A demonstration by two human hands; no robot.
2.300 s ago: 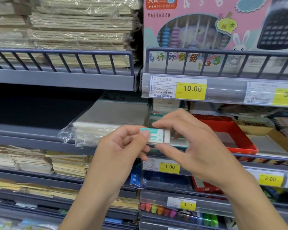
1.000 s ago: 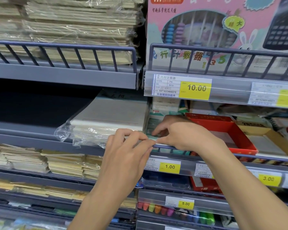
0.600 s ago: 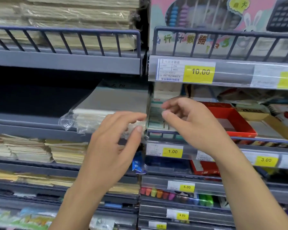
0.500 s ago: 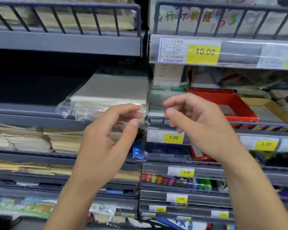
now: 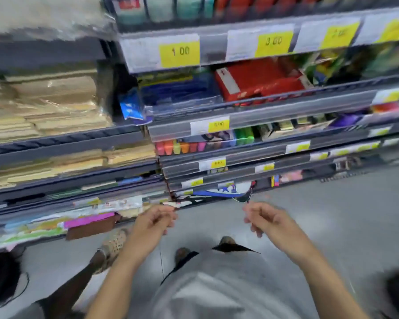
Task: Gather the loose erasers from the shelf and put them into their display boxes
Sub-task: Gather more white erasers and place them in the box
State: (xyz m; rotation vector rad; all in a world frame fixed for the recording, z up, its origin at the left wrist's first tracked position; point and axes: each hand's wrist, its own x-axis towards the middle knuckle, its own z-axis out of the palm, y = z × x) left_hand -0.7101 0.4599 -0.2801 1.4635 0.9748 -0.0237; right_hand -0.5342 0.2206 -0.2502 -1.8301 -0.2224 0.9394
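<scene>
The view is tilted down and blurred. A row of teal-and-white erasers (image 5: 161,9) stands in its display box at the top edge, above the 1.00 price tag (image 5: 179,52). Beside them a red display box (image 5: 240,5) shows only partly. My left hand (image 5: 152,223) and my right hand (image 5: 265,218) hang low in front of my body, far below that shelf, over the floor. Both have loosely curled fingers, and I see nothing in either.
Lower shelves hold a red carton (image 5: 258,79), blue packs (image 5: 175,90), coloured highlighters (image 5: 180,147) and stacks of wrapped paper (image 5: 46,107) at left. Another person's leg and woven shoe (image 5: 112,246) stand at lower left on the grey floor (image 5: 343,215).
Both hands have dropped away from the eraser shelf to waist height with nothing in them. The camera has swung down towards the lower shelves and the floor.
</scene>
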